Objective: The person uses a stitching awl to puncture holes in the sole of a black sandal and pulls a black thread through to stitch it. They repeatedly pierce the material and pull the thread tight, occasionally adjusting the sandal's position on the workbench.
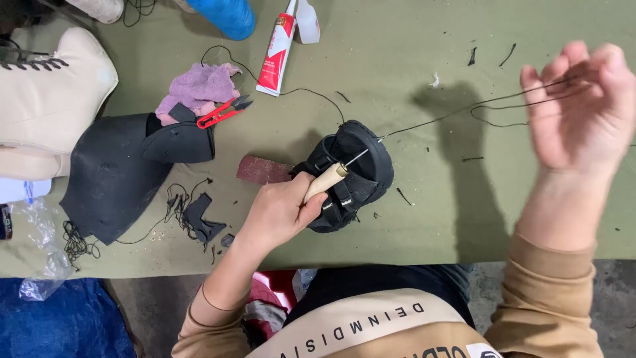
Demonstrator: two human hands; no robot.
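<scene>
Black shoe [351, 176]; black thread [450, 114]; pale wooden awl handle [324, 182]; olive table [397, 59]; red snips [222, 113]; lilac rag [199, 86].

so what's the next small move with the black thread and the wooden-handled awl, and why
Probably pull a little further with the right hand: the thin black thread runs nearly taut from it to the black shoe, while the left hand holds the wooden-handled awl in the shoe.

An olive-green cloth covers the worktop [411, 66], which fills most of the view and is littered with short dark scraps. Light from above throws soft shadows on it. Below its near edge runs a grey floor [616, 298], with a blue tarpaulin [59, 325] at the left.
</scene>
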